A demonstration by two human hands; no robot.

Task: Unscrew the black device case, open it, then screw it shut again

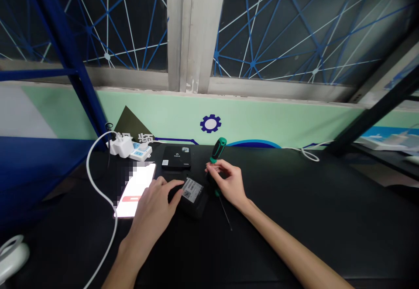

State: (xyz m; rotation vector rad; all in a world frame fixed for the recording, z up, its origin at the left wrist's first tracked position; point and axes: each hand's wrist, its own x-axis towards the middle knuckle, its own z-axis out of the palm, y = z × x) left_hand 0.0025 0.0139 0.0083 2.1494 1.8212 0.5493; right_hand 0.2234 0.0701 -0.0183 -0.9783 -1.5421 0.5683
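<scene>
Head view: landmark is the labelled box point(196, 206), a black, block-shaped unit with a printed paper sticker on its upper face, on the smooth black tabletop point(294, 219). Left hand point(153, 208) at the box's left side, thumb and forefinger curved into a C with tips at the sticker's left edge; whether they pinch or merely rest there, cannot tell. Right hand point(231, 184) just right of the box, thumb and fingers closed together on a screwdriver point(218, 148), its ridged black-and-green handle tilted, butt end up; its tip is hidden. Below that hand, right of the box, a slim straight metal shaft point(225, 214) extends from a green collar; cannot tell whether it belongs to a second tool. Just behind the box: a flat, square black case point(176, 157) with rounded corners and small pale stickers. Left of the box, a glossy phone point(139, 188), screen glaring white with a red bar. Farther back-left, a white plastic power strip point(141, 151) and blocky adapter point(123, 147); a smooth white cable point(94, 184) loops forward.
</scene>
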